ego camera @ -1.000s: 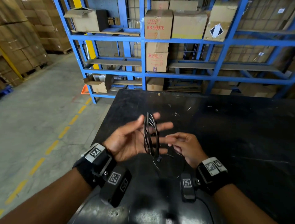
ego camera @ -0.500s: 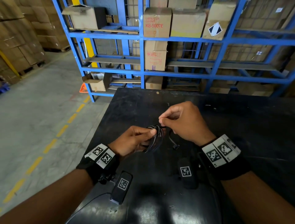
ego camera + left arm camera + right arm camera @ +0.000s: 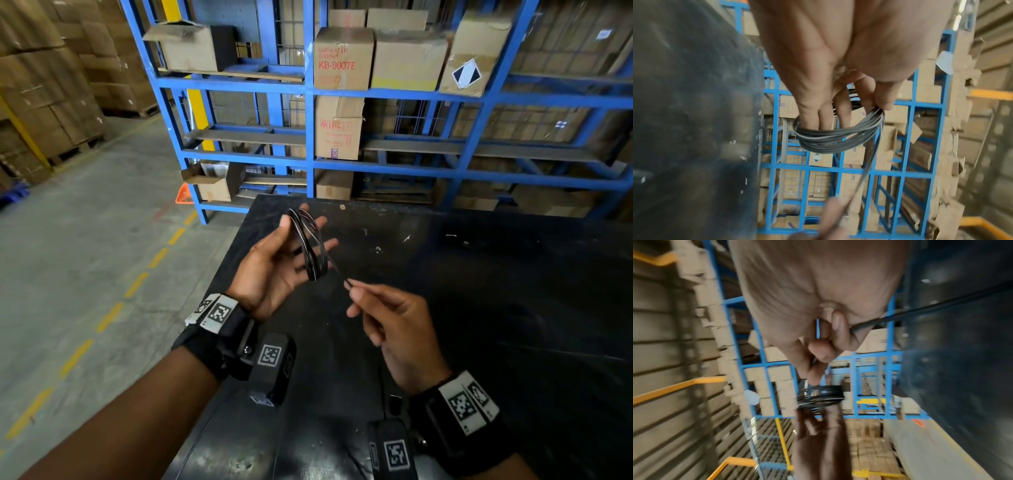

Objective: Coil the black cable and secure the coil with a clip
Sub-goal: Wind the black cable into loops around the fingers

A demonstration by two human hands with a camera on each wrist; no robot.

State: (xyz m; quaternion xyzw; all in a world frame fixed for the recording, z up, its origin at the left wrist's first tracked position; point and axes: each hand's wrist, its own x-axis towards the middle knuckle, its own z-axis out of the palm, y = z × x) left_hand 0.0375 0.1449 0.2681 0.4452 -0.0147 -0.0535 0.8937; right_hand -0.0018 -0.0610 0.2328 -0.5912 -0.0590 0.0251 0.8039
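Thin black cable coil (image 3: 310,248) looped round straight left hand (image 3: 274,270) fingers, above black table's (image 3: 479,274) far-left edge. Right hand (image 3: 394,329) pinches taut tail; tail end hidden.

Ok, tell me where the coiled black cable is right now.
In the head view the coil hangs looped around the left hand's fingers above the black table, its free strand pinched by the right hand.
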